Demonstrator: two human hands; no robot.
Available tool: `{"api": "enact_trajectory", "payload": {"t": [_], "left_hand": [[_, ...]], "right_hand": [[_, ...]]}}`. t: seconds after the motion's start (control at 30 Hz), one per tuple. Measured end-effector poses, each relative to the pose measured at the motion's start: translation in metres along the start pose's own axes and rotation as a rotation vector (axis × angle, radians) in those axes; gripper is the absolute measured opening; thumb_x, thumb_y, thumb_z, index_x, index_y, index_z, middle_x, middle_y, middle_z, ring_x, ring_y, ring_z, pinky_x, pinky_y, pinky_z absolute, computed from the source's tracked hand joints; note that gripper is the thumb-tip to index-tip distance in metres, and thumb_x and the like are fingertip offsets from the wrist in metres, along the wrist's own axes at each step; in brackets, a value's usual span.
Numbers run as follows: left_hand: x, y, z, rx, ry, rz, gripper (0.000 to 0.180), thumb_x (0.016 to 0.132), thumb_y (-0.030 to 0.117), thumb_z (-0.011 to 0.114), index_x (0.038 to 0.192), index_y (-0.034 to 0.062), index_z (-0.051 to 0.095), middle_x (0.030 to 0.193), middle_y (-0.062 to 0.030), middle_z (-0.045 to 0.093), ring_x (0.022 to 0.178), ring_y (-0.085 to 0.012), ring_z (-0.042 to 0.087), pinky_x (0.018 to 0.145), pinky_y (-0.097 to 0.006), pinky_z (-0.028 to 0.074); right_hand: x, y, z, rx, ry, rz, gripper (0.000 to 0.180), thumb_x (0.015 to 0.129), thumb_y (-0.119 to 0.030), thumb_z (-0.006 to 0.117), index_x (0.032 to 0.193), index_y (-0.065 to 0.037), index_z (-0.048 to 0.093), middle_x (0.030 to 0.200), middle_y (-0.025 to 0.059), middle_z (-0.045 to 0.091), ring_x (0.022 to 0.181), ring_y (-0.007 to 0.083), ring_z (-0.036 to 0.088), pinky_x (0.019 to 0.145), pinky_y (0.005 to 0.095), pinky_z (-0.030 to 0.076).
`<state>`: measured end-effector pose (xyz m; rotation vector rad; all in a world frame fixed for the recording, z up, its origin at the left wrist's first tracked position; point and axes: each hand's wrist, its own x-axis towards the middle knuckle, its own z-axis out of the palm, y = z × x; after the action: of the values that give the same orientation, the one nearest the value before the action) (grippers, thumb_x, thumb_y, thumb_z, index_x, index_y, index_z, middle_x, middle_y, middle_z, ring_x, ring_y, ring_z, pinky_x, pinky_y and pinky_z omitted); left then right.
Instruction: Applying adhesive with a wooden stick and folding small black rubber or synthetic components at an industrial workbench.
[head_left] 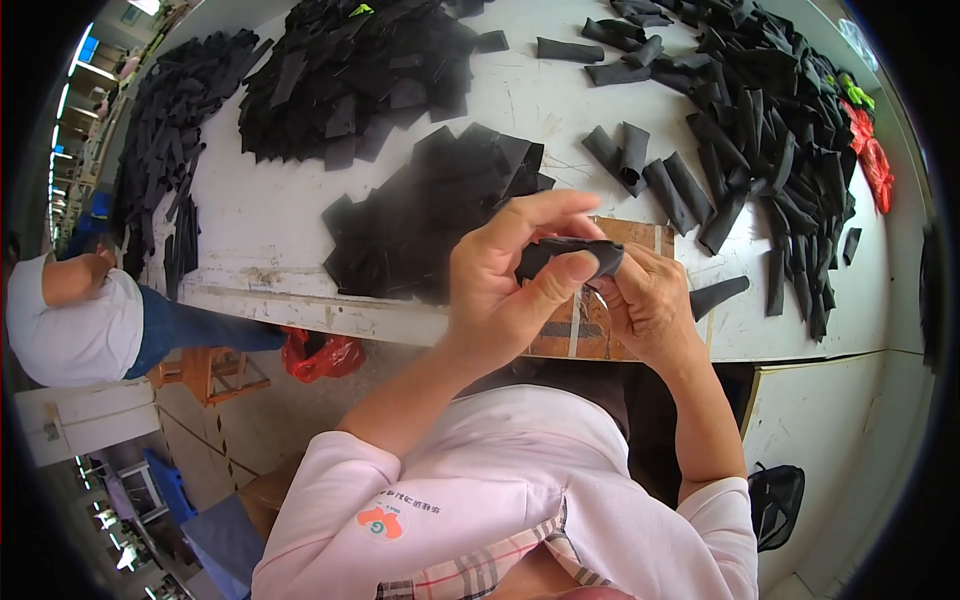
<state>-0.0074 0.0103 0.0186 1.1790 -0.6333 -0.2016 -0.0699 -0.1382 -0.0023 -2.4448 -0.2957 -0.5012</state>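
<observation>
A small rolled piece of black fabric (604, 255) is held above the table's front edge, between my two hands. My left hand (500, 275) pinches it with the thumb across the near side. From the other end, my right hand (648, 305) grips it, with some fingertips hidden behind the cloth. Just past my left hand lies a stack of flat black fabric pieces (420, 215). A black fabric tube (720, 296) lies beside my right hand. Under my hands is a brown cardboard piece (640, 235) with tape on it.
A large heap of flat black pieces (360, 75) covers the far left table, with another heap (170, 130) beyond it. Many black tubes (740, 150) are piled at right near a red plastic bag (872, 165). Another person (80, 315) is at the left, near a red bag (322, 354).
</observation>
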Motion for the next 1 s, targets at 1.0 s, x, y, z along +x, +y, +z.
{"api": "enact_trajectory", "payload": {"t": [1.0], "left_hand": [[-0.051, -0.003, -0.055, -0.217, 0.526, -0.323, 0.017, 0.076, -0.001, 0.058, 0.093, 0.0006, 0.053, 0.079, -0.0085, 0.060, 0.063, -0.0157, 0.060, 0.055, -0.024, 0.049]], "right_hand": [[0.001, -0.049, 0.066, 1.319, 0.199, 0.698, 0.029, 0.082, -0.029, 0.060, 0.086, 0.000, 0.060, 0.083, 0.0041, 0.055, 0.067, 0.0082, 0.052, 0.057, 0.0207, 0.046]]}}
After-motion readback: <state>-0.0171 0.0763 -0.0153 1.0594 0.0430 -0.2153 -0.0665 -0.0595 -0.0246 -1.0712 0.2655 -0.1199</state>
